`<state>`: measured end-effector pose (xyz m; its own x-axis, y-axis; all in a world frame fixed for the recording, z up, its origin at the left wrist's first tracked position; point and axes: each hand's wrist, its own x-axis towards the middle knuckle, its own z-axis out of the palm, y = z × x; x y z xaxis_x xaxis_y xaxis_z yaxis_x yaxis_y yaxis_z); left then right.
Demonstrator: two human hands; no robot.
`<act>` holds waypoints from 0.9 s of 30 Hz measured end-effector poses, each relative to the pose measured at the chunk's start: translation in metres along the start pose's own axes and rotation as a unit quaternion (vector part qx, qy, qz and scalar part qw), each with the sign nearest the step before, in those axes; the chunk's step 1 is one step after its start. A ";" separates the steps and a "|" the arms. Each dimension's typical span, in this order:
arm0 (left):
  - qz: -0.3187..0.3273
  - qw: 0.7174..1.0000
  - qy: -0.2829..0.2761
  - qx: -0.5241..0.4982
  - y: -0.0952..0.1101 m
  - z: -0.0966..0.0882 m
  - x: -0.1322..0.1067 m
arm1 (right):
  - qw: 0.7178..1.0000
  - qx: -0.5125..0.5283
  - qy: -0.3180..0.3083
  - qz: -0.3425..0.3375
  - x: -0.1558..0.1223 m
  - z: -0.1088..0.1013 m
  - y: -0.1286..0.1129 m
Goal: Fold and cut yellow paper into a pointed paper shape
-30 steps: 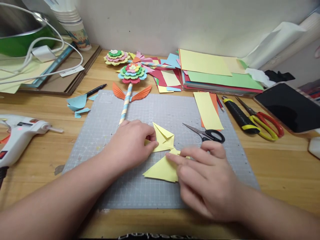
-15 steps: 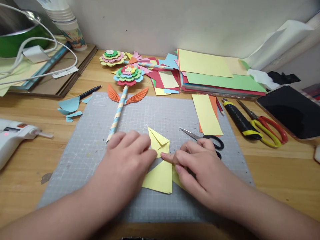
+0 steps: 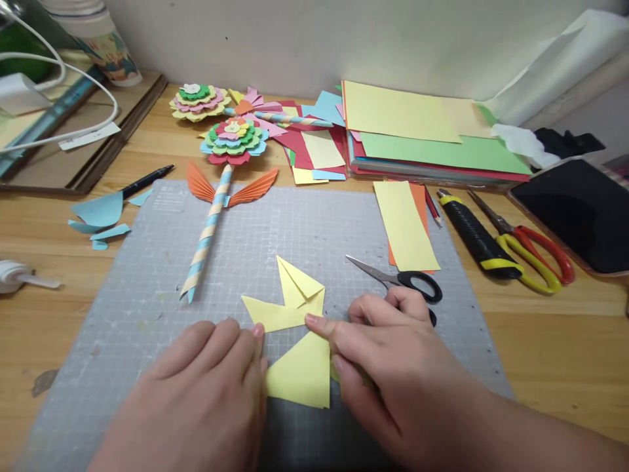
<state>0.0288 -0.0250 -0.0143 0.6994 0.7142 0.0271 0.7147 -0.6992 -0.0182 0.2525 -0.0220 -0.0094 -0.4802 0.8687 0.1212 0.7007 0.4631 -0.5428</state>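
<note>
A folded yellow paper shape (image 3: 295,328) lies on the grey cutting mat (image 3: 147,288), with pointed flaps at the top and a triangle below. My left hand (image 3: 206,387) rests flat on the mat at its lower left, fingers together, fingertips touching the paper's edge. My right hand (image 3: 388,367) lies on the paper's right side, its index finger stretched out and pressing the centre of the fold. Black-handled scissors (image 3: 398,278) lie just beyond my right hand.
A paper flower on a striped stem (image 3: 216,190) lies on the mat's far left. Coloured paper stacks (image 3: 422,137), a yellow strip (image 3: 405,226), a utility knife (image 3: 476,236), red-and-yellow scissors (image 3: 531,246), a phone (image 3: 580,213) sit at right. A pen (image 3: 147,180) and blue scraps (image 3: 98,216) lie left.
My left hand slid back off the paper toward me, uncovering the left flap. My right index finger stays on the fold. The view has shifted left and closer.
</note>
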 end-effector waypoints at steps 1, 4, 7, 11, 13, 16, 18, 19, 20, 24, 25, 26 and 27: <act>0.005 1.000 0.003 -0.002 -0.001 0.001 -0.001 | 1.000 0.005 -0.004 0.003 0.001 -0.001 0.000; 0.008 1.000 0.008 -0.007 -0.004 -0.001 0.002 | 1.000 0.015 -0.007 0.015 0.002 -0.002 -0.001; -0.015 1.000 0.013 -0.009 -0.005 -0.007 0.009 | 1.000 0.019 -0.017 0.012 0.003 -0.002 -0.001; 0.035 0.998 0.020 -0.057 -0.005 -0.009 0.017 | 0.999 0.036 -0.030 0.007 0.005 -0.002 0.003; 0.066 0.994 0.003 -0.086 -0.005 -0.007 0.018 | 0.999 0.052 0.001 0.002 0.007 -0.004 0.006; 0.072 0.993 0.007 -0.090 -0.004 -0.003 0.018 | 0.997 0.048 0.063 -0.004 0.007 -0.006 0.011; 0.074 0.993 0.014 -0.087 -0.003 -0.002 0.019 | 0.996 0.041 0.077 -0.007 0.006 -0.006 0.012; 0.076 0.993 0.014 -0.085 -0.003 -0.002 0.019 | 0.996 0.040 0.078 -0.011 0.005 -0.006 0.013; 0.079 0.993 0.014 -0.082 -0.003 -0.002 0.020 | 0.996 0.039 0.075 -0.014 0.004 -0.005 0.013; 0.080 0.994 0.009 -0.071 -0.002 -0.002 0.021 | 0.997 0.031 0.062 -0.028 0.003 -0.004 0.014; 0.082 0.994 0.012 -0.070 -0.002 -0.002 0.022 | 0.997 0.030 0.056 -0.031 0.003 -0.005 0.014; 0.082 0.994 0.013 -0.069 -0.002 -0.002 0.022 | 0.998 0.029 0.052 -0.033 0.003 -0.005 0.013; 0.081 0.994 0.015 -0.069 -0.002 -0.002 0.021 | 0.998 0.027 0.046 -0.033 0.004 -0.006 0.013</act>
<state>0.0421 -0.0081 -0.0121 0.8038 0.5914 0.0640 0.5829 -0.8046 0.1135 0.2628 -0.0118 -0.0113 -0.4722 0.8504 0.2322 0.6386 0.5116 -0.5749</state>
